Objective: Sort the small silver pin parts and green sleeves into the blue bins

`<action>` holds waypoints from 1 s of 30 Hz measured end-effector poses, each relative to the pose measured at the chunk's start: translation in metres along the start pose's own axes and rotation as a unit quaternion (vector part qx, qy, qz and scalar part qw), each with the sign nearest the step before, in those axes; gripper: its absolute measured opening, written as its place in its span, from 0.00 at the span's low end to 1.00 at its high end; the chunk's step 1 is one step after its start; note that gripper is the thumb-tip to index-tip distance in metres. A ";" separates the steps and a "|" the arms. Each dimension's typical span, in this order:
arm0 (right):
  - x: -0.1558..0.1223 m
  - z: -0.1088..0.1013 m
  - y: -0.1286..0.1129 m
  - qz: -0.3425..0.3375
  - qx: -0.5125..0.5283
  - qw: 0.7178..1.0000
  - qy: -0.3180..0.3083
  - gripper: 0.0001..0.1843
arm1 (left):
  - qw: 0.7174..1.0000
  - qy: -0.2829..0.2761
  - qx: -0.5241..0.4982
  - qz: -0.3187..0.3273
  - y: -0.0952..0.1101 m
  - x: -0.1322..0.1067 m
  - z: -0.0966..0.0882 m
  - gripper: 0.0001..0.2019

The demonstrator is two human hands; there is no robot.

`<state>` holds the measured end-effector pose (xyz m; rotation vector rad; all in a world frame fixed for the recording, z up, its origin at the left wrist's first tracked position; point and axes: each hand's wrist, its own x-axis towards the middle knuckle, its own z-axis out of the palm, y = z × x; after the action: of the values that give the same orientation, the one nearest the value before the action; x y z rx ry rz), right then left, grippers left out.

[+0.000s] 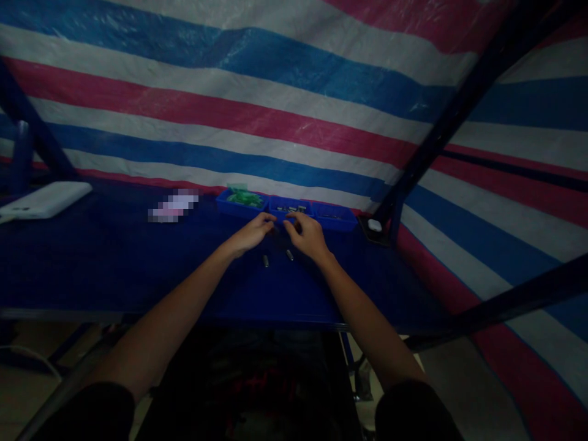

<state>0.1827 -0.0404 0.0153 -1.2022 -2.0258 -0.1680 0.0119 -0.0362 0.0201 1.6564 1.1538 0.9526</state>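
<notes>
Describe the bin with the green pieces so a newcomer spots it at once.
On the blue table, near the striped sheet, sits a row of three blue bins. Take the leftmost bin; unlike its neighbours, it holds green pieces.

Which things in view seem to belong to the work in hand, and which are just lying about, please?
Probably the job: two small metal pieces, left blue bin, middle blue bin, right blue bin.

Probably lying about: white device, pixelated item, small white case.

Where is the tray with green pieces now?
In the head view, the tray with green pieces stands at the back of the table, directly left of the middle tray and beyond the left hand.
</notes>
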 end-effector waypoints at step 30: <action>0.026 0.002 0.032 0.144 -0.157 0.976 0.049 0.14 | 0.889 -0.225 0.390 0.087 0.005 -0.026 -0.022 0.11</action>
<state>0.2006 -0.0042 0.0230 -1.6361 -1.7584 -0.4068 -0.0141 -0.0572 0.0296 2.4871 1.1309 0.1347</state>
